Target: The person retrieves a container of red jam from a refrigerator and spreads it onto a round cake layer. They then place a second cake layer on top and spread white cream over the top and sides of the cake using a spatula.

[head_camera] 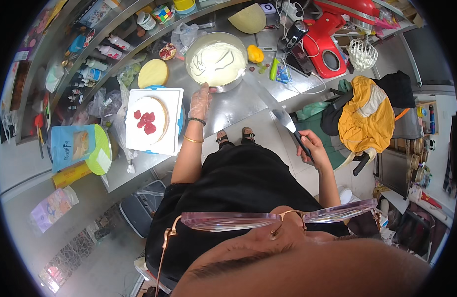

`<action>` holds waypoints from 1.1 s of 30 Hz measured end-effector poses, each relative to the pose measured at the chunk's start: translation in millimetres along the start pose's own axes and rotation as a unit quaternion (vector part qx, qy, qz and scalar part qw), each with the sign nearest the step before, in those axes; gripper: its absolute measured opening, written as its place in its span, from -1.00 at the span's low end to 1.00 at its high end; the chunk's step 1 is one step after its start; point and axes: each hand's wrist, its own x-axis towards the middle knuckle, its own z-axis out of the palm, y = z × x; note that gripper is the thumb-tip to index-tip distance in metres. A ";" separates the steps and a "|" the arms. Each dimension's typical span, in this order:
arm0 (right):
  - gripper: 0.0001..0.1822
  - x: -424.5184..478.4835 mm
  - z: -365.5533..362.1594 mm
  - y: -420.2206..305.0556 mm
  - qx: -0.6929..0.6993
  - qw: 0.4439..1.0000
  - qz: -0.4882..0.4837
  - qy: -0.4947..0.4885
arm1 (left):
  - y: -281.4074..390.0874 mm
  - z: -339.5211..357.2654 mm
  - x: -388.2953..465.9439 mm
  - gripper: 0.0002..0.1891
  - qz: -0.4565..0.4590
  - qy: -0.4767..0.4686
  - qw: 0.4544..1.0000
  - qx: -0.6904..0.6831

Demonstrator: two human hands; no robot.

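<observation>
My left hand (200,102), in a clear plastic glove, grips the near rim of a metal mixing bowl (227,88), with the thumb up on its edge. White whipped cream (218,61) with streaks across its surface fills much of the bowl. My right hand (313,151) is shut on the black handle of a long icing spatula (282,113). The blade points up and left, its cream-smeared tip at the bowl's right rim. Left of my left hand, a round cake layer (154,107) topped with cream and red pieces (147,120) sits on a white board (172,137).
A bare sponge layer (153,73) lies behind the board. A red stand mixer (327,48) with a cream-covered whisk (363,54) stands at right. A yellow pepper (254,54) and cut melon (247,18) lie near the bowl. A piping bag (128,148) rests along the board's left side.
</observation>
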 end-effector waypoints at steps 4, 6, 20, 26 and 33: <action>-0.77 -15.1 -0.4 -2.1 0.025 0.999 -0.045 0.004 | 3.4 2.8 -5.9 -0.49 -0.005 0.002 1.000 -0.002; -0.78 -3.8 10.5 -4.3 -0.184 0.956 -0.200 0.111 | 2.9 1.9 -5.4 -0.50 -0.007 -0.001 1.000 -0.011; -0.70 -28.5 -1.6 21.1 -0.512 0.712 -0.411 0.249 | -20.9 -3.7 -25.7 -0.50 0.063 -0.064 0.994 0.060; -0.71 30.0 81.0 -17.1 -0.379 0.760 -0.511 0.137 | -142.7 -50.8 -63.6 -0.68 -0.138 -0.150 0.977 0.068; -0.69 100.5 212.6 -48.6 -0.522 0.667 -0.530 -0.036 | -250.6 -181.1 -117.2 -0.67 -0.123 0.275 0.890 -0.342</action>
